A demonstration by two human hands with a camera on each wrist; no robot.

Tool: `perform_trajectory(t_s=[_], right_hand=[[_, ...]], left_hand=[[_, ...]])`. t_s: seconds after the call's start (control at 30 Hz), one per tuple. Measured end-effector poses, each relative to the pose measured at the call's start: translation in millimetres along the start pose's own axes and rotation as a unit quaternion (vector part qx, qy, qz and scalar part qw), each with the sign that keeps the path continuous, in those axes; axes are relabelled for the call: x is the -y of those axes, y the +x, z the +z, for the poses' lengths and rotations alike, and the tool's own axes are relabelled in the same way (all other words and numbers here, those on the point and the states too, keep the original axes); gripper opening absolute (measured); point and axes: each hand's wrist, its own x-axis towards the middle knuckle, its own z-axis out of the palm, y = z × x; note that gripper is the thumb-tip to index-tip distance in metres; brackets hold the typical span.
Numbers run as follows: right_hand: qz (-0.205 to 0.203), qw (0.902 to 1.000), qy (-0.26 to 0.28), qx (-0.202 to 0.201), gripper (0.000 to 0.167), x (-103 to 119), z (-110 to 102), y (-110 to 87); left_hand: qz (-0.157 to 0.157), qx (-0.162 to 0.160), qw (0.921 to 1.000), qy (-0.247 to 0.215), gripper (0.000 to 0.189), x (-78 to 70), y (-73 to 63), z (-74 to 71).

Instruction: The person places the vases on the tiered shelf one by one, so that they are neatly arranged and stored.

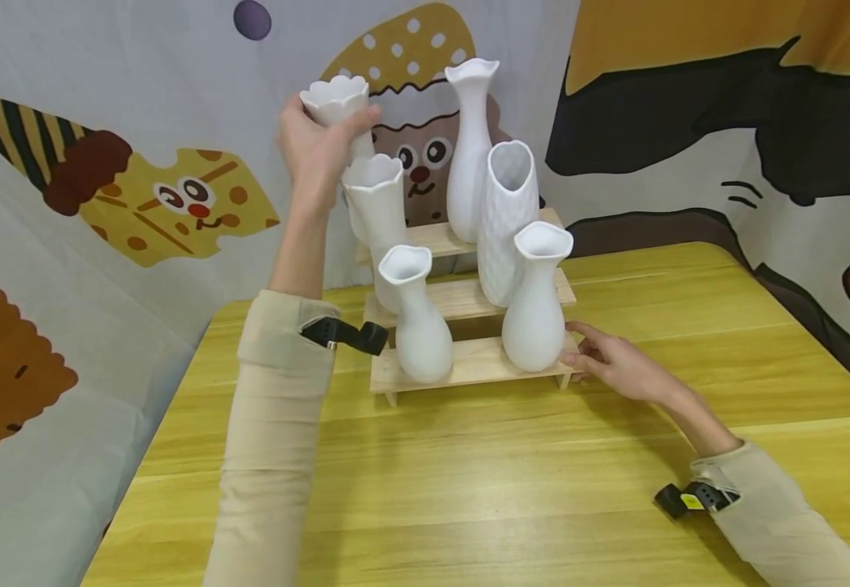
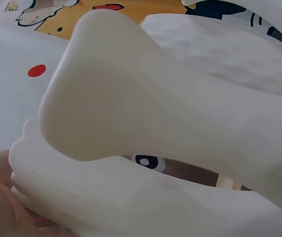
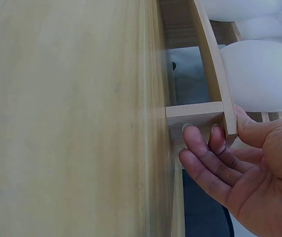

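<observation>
At the upper left, my left hand [image 1: 318, 147] grips a white vase [image 1: 340, 98] with a scalloped rim, thumb on its right side. Whether its base rests on the top step is hidden by a fluted vase [image 1: 388, 212] in front. In the left wrist view, fingers [image 2: 5, 197] lie against white ribbed sides, while a flared vase [image 2: 131, 94] fills the foreground. My right hand [image 1: 626, 371] holds the right end of the stepped wooden stand [image 1: 476, 359]. The right wrist view shows the thumb over the bottom shelf [image 3: 217, 74] and fingers curled beneath it.
On the stand's steps are a tall vase [image 1: 472, 155], a textured slant-mouthed vase [image 1: 508, 220] and two bulbous vases, one left [image 1: 423, 334] and one right [image 1: 535, 318]. A cartoon-printed cloth [image 1: 197, 73] hangs behind the wooden table [image 1: 469, 489].
</observation>
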Motion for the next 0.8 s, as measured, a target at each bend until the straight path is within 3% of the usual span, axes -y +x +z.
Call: perform_trajectory(t_s=[0.3, 0.8], right_hand=[[0.001, 1.0, -0.005, -0.001, 0.062, -0.4, -0.5, 0.3], [-0.001, 1.0, -0.005, 0.0, 0.06, -3.1, -0.6, 1.1]], left_hand=[[0.006, 0.001, 0.9997, -0.023, 0.064, 1.0, 2.9, 5.4], [0.0, 0.017, 0.9997, 0.017, 0.071, -17.3, 0.6, 5.9]])
